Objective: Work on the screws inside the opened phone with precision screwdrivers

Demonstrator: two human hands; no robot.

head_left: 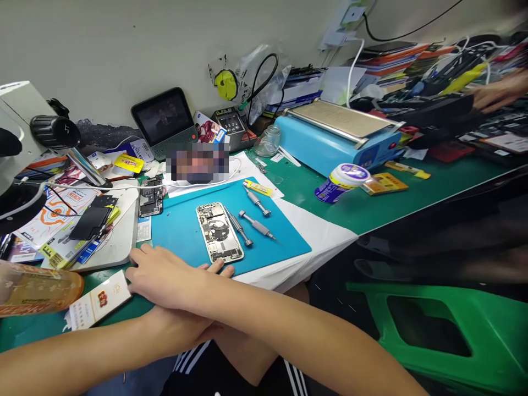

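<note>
Phone (211,216): silver-edged, innards bared, dark-centred, top toward eleven o'clock
Left hand (216,267): fingers extended, hold unclear
Right hand (159,278): half-curled, hold unclear

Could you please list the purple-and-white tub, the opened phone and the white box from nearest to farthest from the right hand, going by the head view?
From the right hand:
1. White box: right beside it, on its left.
2. Opened phone: to its right, on the blue mat.
3. Purple-and-white tub: farther right, beyond the mat.
</note>
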